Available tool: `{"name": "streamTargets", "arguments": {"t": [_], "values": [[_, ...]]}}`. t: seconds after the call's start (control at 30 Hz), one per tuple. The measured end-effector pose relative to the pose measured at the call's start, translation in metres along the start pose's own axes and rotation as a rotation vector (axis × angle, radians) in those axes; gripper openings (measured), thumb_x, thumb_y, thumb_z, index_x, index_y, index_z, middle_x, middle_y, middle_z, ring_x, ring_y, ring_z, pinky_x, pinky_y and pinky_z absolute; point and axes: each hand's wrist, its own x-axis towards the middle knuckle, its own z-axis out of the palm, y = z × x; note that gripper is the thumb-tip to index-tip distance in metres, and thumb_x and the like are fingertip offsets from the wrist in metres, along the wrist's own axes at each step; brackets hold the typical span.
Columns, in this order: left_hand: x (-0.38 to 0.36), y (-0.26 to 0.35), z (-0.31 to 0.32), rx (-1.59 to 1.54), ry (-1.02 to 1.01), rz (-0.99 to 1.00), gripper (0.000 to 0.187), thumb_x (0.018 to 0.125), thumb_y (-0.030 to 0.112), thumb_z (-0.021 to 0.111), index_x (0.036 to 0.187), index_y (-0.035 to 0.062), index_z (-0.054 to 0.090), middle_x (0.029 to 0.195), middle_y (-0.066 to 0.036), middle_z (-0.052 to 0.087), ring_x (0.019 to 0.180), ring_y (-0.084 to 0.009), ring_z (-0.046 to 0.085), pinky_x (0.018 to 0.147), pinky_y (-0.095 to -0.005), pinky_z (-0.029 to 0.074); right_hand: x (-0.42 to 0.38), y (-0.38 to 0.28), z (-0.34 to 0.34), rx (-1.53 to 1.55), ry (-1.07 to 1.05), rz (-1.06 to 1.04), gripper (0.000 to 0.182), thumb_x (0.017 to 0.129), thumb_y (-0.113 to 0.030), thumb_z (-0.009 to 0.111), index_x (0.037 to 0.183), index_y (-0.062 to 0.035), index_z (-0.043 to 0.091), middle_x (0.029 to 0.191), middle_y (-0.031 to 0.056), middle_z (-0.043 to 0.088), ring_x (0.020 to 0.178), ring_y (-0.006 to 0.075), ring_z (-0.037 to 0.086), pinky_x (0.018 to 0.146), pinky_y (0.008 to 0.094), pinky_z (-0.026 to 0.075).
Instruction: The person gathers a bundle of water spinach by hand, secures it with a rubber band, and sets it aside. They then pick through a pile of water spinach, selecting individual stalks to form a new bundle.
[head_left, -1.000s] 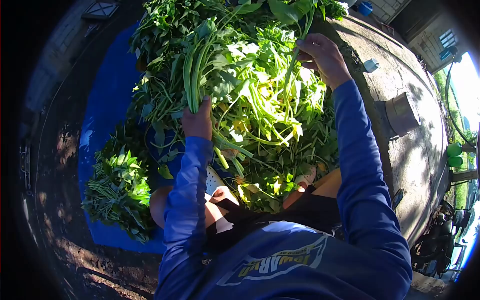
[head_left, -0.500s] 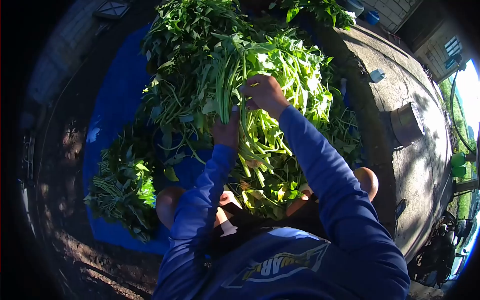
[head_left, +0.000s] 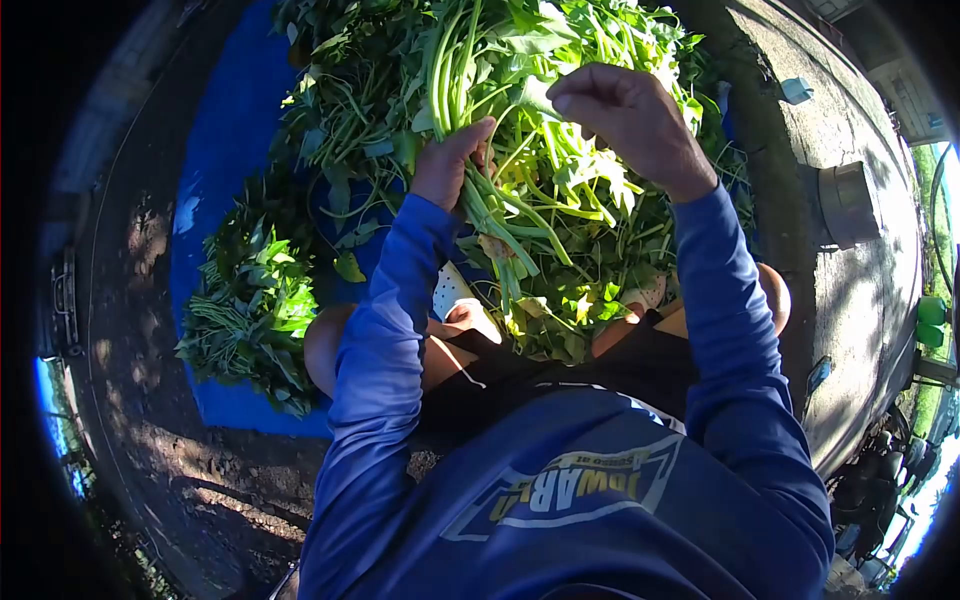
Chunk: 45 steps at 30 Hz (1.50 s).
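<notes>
My left hand [head_left: 450, 165] is closed around a bunch of water spinach [head_left: 455, 75]. The long pale stems rise above the fist, and their cut ends hang below it toward my lap. To the right of the bunch, my right hand [head_left: 635, 115] is raised with thumb and fingers pinched together. A broad green leaf [head_left: 538, 97] meets its fingertips and appears caught in the pinch. Behind and beneath both hands spreads a large heap of loose water spinach [head_left: 590, 165], brightly sunlit on its right side.
A blue tarp [head_left: 225, 140] lies under the greens. On its left part sits a smaller pile of bundled greens [head_left: 255, 310]. Yellowing leaves [head_left: 560, 315] lie between my feet. At the right, a cylindrical container [head_left: 848, 205] and a small pale-blue object [head_left: 797, 90] are on the concrete ledge [head_left: 865, 290].
My right hand has moved right, away from the bunch. My left hand has come nearer with the stems, which tilt more now. The camera view has shifted downward.
</notes>
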Motion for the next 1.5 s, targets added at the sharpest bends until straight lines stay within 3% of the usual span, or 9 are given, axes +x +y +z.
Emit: {"name": "streamTargets", "arguments": {"t": [0.3, 0.37, 0.53, 0.77, 0.9, 1.03, 1.17, 1.37, 1.5], "values": [[-0.002, 0.009, 0.015, -0.016, 0.001, 0.139, 0.039, 0.100, 0.039, 0.070, 0.075, 0.0162, 0.051, 0.063, 0.003, 0.043, 0.054, -0.0125, 0.047, 0.058, -0.0332, 0.047, -0.079, 0.008, 0.037, -0.259, 0.185, -0.513, 0.028, 0.088, -0.012, 0.073, 0.115, -0.0019, 0.072, 0.107, 0.0174, 0.073, 0.095, 0.0372, 0.070, 0.084, 0.0431, 0.057], [0.005, 0.006, 0.016, 0.031, 0.070, 0.220, 0.028, 0.098, 0.034, 0.073, 0.086, 0.0118, 0.060, 0.064, 0.002, 0.047, 0.053, -0.0120, 0.049, 0.053, -0.0315, 0.046, -0.091, -0.010, 0.047, -0.167, 0.050, -0.309, 0.033, 0.086, -0.019, 0.077, 0.114, -0.0030, 0.071, 0.101, 0.0163, 0.070, 0.094, 0.0372, 0.068, 0.080, 0.0442, 0.056], [0.015, -0.007, 0.028, 0.101, 0.221, 0.441, 0.020, 0.092, 0.021, 0.081, 0.098, 0.0036, 0.073, 0.075, 0.000, 0.065, 0.058, -0.0087, 0.053, 0.051, -0.0274, 0.044, -0.082, 0.005, 0.081, -0.492, 0.142, -0.397, 0.022, 0.087, -0.018, 0.075, 0.103, -0.0027, 0.072, 0.089, 0.0102, 0.065, 0.083, 0.0333, 0.064, 0.075, 0.0449, 0.054], [0.012, -0.004, 0.019, 0.138, 0.246, 0.352, 0.026, 0.092, 0.025, 0.081, 0.102, 0.0032, 0.072, 0.075, 0.000, 0.064, 0.060, -0.0090, 0.054, 0.054, -0.0279, 0.045, -0.096, 0.001, 0.052, 0.106, 0.146, 0.054, 0.015, 0.092, -0.013, 0.066, 0.097, -0.0002, 0.072, 0.089, 0.0158, 0.073, 0.080, 0.0297, 0.071, 0.073, 0.0388, 0.055], [0.020, 0.000, 0.002, 0.156, 0.184, 0.408, 0.036, 0.094, 0.037, 0.078, 0.081, 0.0109, 0.056, 0.065, 0.000, 0.051, 0.054, -0.0125, 0.050, 0.053, -0.0315, 0.046, -0.123, 0.024, -0.006, 0.078, 0.297, 0.170, 0.012, 0.095, -0.011, 0.068, 0.101, -0.0010, 0.072, 0.088, 0.0058, 0.075, 0.077, 0.0095, 0.066, 0.074, 0.0270, 0.053], [-0.010, 0.026, 0.018, 0.065, 0.140, 0.264, 0.046, 0.095, 0.043, 0.075, 0.069, 0.0181, 0.047, 0.058, 0.004, 0.041, 0.050, -0.0106, 0.043, 0.054, -0.0313, 0.045, -0.146, 0.098, -0.056, -1.188, 0.502, 0.262, 0.044, 0.090, -0.010, 0.066, 0.133, 0.0007, 0.063, 0.131, 0.0215, 0.066, 0.121, 0.0360, 0.063, 0.103, 0.0438, 0.050], [-0.021, 0.036, 0.020, -0.026, 0.035, 0.216, 0.039, 0.099, 0.037, 0.072, 0.073, 0.0208, 0.047, 0.061, 0.006, 0.040, 0.052, -0.0079, 0.041, 0.055, -0.0294, 0.043, -0.133, 0.044, -0.029, -0.092, 0.291, 0.052, 0.036, 0.094, -0.014, 0.069, 0.128, -0.0030, 0.068, 0.121, 0.0191, 0.072, 0.111, 0.0335, 0.070, 0.093, 0.0403, 0.055], [-0.027, 0.038, 0.029, -0.101, -0.035, 0.228, 0.031, 0.102, 0.033, 0.069, 0.081, 0.0202, 0.050, 0.061, 0.007, 0.042, 0.052, -0.0073, 0.042, 0.054, -0.0288, 0.043, -0.101, 0.010, 0.059, -0.068, -0.029, -0.181, 0.036, 0.096, -0.015, 0.069, 0.130, -0.0028, 0.066, 0.116, 0.0210, 0.072, 0.102, 0.0399, 0.072, 0.087, 0.0457, 0.058], [-0.031, 0.043, 0.022, -0.059, 0.061, 0.268, 0.032, 0.105, 0.036, 0.064, 0.082, 0.0190, 0.050, 0.060, 0.006, 0.043, 0.051, -0.0075, 0.043, 0.054, -0.0294, 0.043, -0.110, 0.014, 0.085, -0.250, 0.217, -0.368, 0.031, 0.090, -0.013, 0.075, 0.119, -0.0048, 0.072, 0.082, 0.0114, 0.070, 0.071, 0.0315, 0.069, 0.062, 0.0424, 0.055]]}}
